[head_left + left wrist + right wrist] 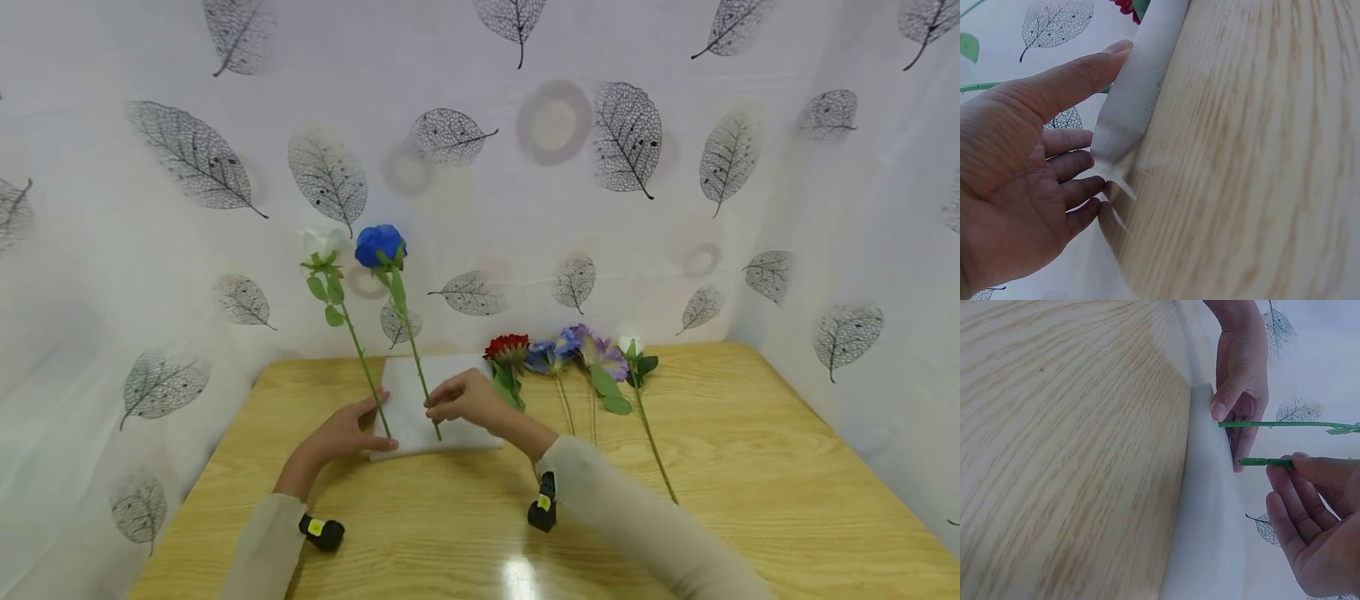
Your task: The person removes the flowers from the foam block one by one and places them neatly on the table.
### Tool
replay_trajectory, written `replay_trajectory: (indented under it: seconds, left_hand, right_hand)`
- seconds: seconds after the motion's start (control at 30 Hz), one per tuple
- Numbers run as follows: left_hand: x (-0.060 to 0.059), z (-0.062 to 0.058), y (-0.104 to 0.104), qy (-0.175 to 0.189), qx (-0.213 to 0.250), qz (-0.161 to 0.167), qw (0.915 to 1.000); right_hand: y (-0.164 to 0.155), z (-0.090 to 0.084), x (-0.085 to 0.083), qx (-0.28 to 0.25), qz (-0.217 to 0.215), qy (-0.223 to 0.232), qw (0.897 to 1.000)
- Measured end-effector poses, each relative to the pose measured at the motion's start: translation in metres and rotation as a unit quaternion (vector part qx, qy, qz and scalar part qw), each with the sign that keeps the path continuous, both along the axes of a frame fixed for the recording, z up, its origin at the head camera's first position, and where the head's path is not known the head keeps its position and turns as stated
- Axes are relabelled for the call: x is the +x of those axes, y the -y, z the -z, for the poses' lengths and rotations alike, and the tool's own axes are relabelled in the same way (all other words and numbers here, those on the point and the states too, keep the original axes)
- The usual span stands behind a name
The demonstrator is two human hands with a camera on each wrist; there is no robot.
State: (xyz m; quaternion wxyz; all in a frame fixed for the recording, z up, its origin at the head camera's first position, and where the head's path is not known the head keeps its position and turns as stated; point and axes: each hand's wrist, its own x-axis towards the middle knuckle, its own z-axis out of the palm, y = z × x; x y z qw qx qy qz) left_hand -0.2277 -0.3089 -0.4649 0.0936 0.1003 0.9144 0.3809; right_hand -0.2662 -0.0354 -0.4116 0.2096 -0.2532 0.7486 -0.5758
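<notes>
My right hand (467, 398) pinches the green stem of a blue rose (380, 246) between thumb and fingertips, near its lower end. The rose stands nearly upright, its stem end close over a white slab (450, 437). My left hand (341, 432) rests on the slab's left end, thumb (1094, 72) along the upper edge and the other fingers extended at the corner. Beside that thumb, a white rose (322, 243) stands leaning left. Its stem meets the slab right by the thumb in the right wrist view.
To the right on the wooden table (750, 467) lie a red flower (507, 347), a blue flower (551, 354), a purple flower (600, 352) and a small white rose (631, 346), stems toward me. A leaf-patterned white curtain (480, 225) hangs behind the table.
</notes>
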Motion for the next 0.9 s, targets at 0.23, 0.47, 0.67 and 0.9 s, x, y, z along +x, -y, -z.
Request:
replay_trajectory:
  seconds: [0.23,0.47,0.67,0.9]
  left_hand:
    - [0.0,-0.001,0.0,-0.001,0.003,0.001,1.0]
    - [0.003,0.0,-0.002,-0.003,0.011,0.002,0.9999]
    - [0.004,0.001,-0.005,0.004,0.008,-0.007,0.9999]
    - [0.004,-0.003,-0.003,-0.001,0.0,-0.005,1.0]
  right_hand:
    - [-0.024,-0.006,0.004,0.013,-0.031,-0.026,0.999]
    - [-0.056,-0.008,0.011,0.035,-0.034,-0.053,0.997]
    - [-0.084,-0.005,0.011,0.054,-0.033,-0.075,0.995]
    - [-0.115,-0.006,0.011,0.06,-0.016,-0.08,0.995]
